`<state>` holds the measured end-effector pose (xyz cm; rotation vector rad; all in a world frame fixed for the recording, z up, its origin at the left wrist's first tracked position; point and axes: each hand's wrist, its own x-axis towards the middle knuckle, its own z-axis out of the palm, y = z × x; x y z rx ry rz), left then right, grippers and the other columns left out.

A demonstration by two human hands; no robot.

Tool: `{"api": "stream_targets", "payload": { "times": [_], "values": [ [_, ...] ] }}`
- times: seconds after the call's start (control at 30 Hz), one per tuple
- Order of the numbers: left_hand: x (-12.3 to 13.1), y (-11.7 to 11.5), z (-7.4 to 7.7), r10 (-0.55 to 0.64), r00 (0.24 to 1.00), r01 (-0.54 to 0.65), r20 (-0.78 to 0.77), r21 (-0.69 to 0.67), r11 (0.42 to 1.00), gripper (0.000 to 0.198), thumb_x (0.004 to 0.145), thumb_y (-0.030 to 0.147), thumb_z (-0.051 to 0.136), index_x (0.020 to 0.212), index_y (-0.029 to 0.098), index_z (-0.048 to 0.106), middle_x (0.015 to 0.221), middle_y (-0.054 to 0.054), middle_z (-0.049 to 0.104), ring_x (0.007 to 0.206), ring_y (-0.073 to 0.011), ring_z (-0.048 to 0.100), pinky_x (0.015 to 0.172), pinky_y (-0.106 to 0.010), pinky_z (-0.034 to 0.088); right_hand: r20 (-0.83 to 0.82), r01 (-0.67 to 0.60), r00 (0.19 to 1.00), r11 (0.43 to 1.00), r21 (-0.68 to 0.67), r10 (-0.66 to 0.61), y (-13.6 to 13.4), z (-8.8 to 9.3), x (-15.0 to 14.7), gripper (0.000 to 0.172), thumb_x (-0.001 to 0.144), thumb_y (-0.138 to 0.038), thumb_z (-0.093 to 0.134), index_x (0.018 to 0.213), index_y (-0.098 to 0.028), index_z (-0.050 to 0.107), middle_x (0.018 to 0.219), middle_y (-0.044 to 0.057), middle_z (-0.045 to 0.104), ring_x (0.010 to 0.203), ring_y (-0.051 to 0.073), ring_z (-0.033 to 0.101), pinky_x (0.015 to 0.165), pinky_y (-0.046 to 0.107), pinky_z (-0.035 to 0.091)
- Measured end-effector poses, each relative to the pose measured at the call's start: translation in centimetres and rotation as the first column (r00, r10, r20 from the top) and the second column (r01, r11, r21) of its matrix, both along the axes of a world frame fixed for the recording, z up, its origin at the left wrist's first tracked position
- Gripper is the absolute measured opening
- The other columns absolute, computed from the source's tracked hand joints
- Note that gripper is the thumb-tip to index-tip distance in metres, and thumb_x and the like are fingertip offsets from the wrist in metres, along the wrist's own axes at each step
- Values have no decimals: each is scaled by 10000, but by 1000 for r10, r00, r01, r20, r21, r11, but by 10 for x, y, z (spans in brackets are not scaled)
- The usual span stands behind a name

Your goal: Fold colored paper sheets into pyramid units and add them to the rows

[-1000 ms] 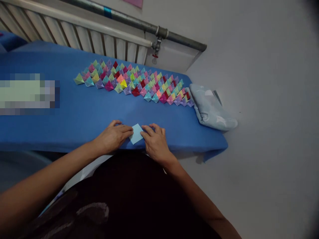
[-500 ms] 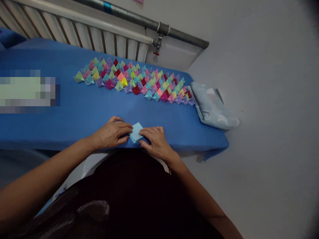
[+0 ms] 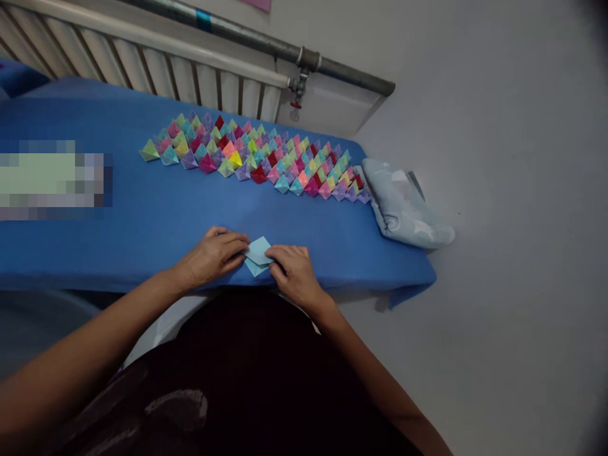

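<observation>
A small light-blue origami paper (image 3: 258,252) lies near the front edge of the blue-covered table, its upper layer partly lifted over the lower one. My left hand (image 3: 209,254) pinches its left corner between thumb and fingers. From the other side my right hand (image 3: 294,269) grips the right corner, thumb below and fingers above. Beyond both hands stand many folded paper pieces (image 3: 256,155) in several colours, set in close rows with their points up.
The blue cloth (image 3: 156,234) covers the table. A folded grey-blue fabric (image 3: 403,206) lies at its right end. Behind are a white radiator (image 3: 180,73) and a metal pipe (image 3: 351,71) with a red-handled valve (image 3: 296,105). A blurred-out patch (image 3: 42,180) covers something on the left.
The paper's upper layer has risen at its front corner, so more of the lower layer shows. Both hands keep hold of the sides, and the view has shifted slightly.
</observation>
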<state>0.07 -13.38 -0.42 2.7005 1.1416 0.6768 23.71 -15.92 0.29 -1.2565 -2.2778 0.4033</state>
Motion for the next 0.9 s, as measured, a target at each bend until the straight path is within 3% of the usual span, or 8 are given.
{"api": "stream_targets", "payload": {
  "times": [0.23,0.57,0.9],
  "values": [
    [1,-4,-5,87,996,-89,33,71,993,237,971,244,460,935,214,692,1123,-60,732,1023,-197,669,1015,-423,369,-78,86,993,996,-5,-86,-1,-7,0,177,926,-171,497,934,-204,670,1233,98,661,1219,214,572,993,392,370],
    [5,-5,-7,174,984,-174,45,7,985,248,965,298,467,923,232,703,1132,-58,723,1018,-224,658,1056,-508,302,-162,181,969,982,-49,-186,2,-9,-1,177,919,-232,512,834,-211,667,1187,111,665,1187,250,589,984,449,403],
    [18,-5,10,314,947,-321,-74,-116,940,223,919,339,526,833,219,692,1141,-60,710,966,-257,612,944,-503,350,-165,259,949,962,-88,-270,11,-10,-3,180,885,-263,595,717,-199,599,1230,142,621,1189,264,576,1003,466,420]
  ]
}}
